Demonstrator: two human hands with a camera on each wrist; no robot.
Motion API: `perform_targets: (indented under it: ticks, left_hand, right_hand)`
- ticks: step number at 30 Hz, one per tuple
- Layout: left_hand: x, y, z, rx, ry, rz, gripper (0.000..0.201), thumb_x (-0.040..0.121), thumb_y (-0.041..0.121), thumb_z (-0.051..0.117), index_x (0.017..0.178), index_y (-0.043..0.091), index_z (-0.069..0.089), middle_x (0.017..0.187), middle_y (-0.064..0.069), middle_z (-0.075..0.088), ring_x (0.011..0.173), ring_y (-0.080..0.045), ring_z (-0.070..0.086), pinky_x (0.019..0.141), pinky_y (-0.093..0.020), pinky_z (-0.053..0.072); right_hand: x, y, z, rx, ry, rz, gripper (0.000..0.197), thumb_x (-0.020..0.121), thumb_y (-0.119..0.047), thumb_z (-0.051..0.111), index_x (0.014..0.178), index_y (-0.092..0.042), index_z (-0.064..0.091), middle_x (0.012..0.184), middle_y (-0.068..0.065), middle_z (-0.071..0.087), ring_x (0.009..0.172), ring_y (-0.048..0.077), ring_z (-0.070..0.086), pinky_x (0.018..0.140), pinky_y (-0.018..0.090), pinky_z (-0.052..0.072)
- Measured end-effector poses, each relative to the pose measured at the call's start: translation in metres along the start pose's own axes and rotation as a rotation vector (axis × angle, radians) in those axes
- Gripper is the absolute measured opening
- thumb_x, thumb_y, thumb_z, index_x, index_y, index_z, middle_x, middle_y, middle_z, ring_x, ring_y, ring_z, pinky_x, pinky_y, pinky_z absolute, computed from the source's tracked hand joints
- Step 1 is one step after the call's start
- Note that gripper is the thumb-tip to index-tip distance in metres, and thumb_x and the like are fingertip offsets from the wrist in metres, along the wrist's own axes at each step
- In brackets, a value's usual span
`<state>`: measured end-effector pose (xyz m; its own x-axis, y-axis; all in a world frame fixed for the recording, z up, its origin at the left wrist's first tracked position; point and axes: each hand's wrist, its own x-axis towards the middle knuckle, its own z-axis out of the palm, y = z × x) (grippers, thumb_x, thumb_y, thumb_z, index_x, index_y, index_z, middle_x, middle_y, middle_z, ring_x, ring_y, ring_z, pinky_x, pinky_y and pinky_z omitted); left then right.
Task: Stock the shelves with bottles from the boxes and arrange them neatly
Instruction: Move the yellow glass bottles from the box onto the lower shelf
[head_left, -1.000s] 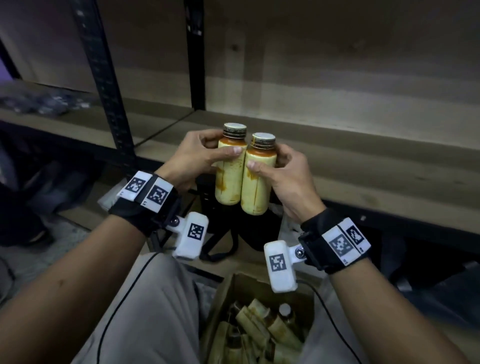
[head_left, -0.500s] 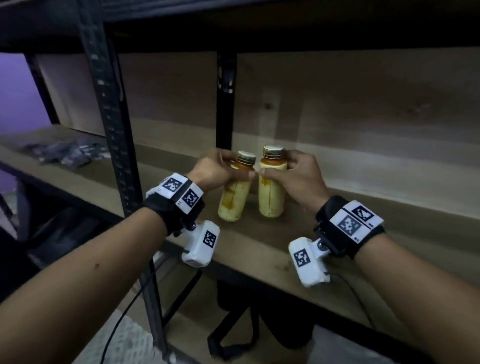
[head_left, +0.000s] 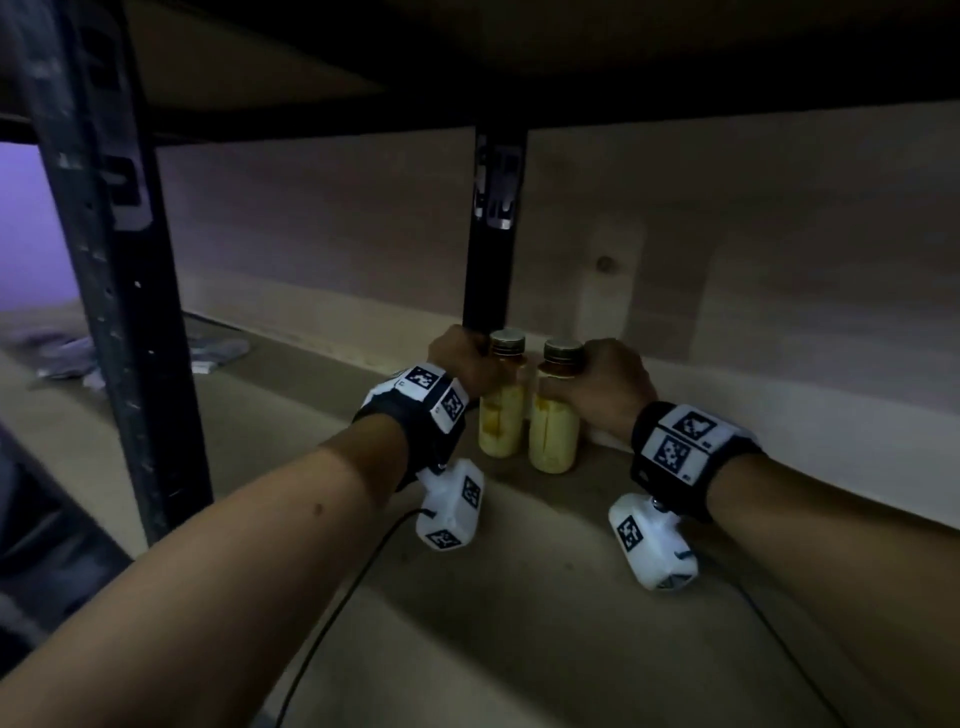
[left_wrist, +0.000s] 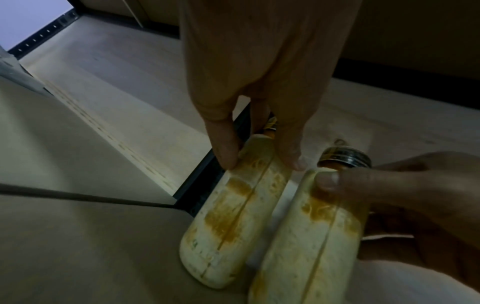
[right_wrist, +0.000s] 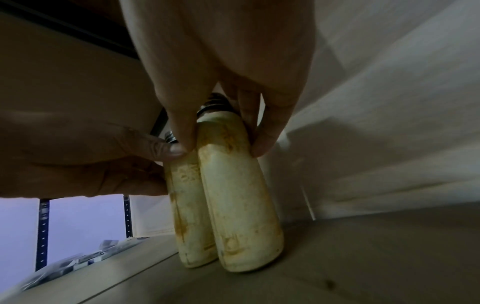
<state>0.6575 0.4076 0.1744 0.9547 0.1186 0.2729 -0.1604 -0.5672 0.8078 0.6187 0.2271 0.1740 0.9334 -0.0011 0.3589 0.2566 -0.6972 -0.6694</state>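
Two pale yellow bottles with dark metal caps stand upright side by side at the back of the wooden shelf (head_left: 519, 597), near the black rear post. My left hand (head_left: 470, 364) pinches the shoulder of the left bottle (head_left: 501, 426) (left_wrist: 228, 222) (right_wrist: 184, 205) between thumb and fingers. My right hand (head_left: 608, 384) grips the right bottle (head_left: 553, 436) (left_wrist: 311, 236) (right_wrist: 241, 205) just below its cap. Both bottle bases look set down on the shelf board. The bottles nearly touch each other.
A black rear post (head_left: 491, 234) rises just behind the left bottle, and a black front post (head_left: 119, 312) stands at the left. The upper shelf (head_left: 519, 62) hangs low overhead. Wrapped packets (head_left: 130, 353) lie on the shelf far left. The back wall (head_left: 779, 260) is close behind.
Both hands carried the bottles from above the box up onto the shelf and back toward the rear wall, where they now stand. The box is out of view.
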Motion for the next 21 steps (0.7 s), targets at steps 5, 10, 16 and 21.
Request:
perform_targets:
  ticks: [5, 10, 16, 21]
  left_hand:
    - [0.029, -0.009, 0.008, -0.009, -0.015, -0.032, 0.026, 0.065, 0.04, 0.086, 0.076, 0.033, 0.063, 0.076, 0.009, 0.063, 0.067, -0.009, 0.062, 0.067, -0.024, 0.056]
    - [0.043, -0.01, 0.014, -0.023, -0.031, -0.064, 0.025, 0.063, 0.04, 0.086, 0.069, 0.032, 0.063, 0.078, 0.001, 0.069, 0.073, -0.024, 0.071, 0.072, -0.042, 0.061]
    - [0.039, -0.017, 0.026, 0.056, 0.043, -0.015, 0.05, 0.079, 0.031, 0.075, 0.126, 0.022, 0.06, 0.115, -0.007, 0.067, 0.098, -0.027, 0.066, 0.085, -0.031, 0.054]
    - [0.019, -0.019, 0.018, 0.176, -0.002, 0.015, 0.052, 0.083, 0.017, 0.066, 0.133, 0.015, 0.052, 0.125, -0.012, 0.062, 0.113, -0.031, 0.058, 0.083, -0.029, 0.047]
  right_hand:
    - [0.033, -0.003, 0.018, 0.045, -0.003, 0.002, 0.029, 0.073, -0.036, 0.082, 0.087, -0.012, 0.074, 0.088, 0.007, 0.073, 0.083, 0.021, 0.07, 0.072, 0.035, 0.058]
    - [0.042, 0.003, 0.032, 0.106, 0.075, -0.011, 0.025, 0.076, -0.021, 0.082, 0.092, -0.003, 0.073, 0.095, 0.015, 0.072, 0.091, 0.028, 0.069, 0.082, 0.044, 0.058]
    - [0.047, 0.007, 0.05, 0.145, 0.132, 0.007, 0.039, 0.081, -0.019, 0.078, 0.118, -0.013, 0.066, 0.11, 0.007, 0.069, 0.103, 0.026, 0.066, 0.089, 0.039, 0.054]
    - [0.035, 0.02, 0.046, 0.033, 0.045, 0.042, 0.075, 0.079, -0.029, 0.077, 0.144, -0.025, 0.039, 0.13, 0.004, 0.061, 0.117, 0.027, 0.059, 0.098, 0.037, 0.047]
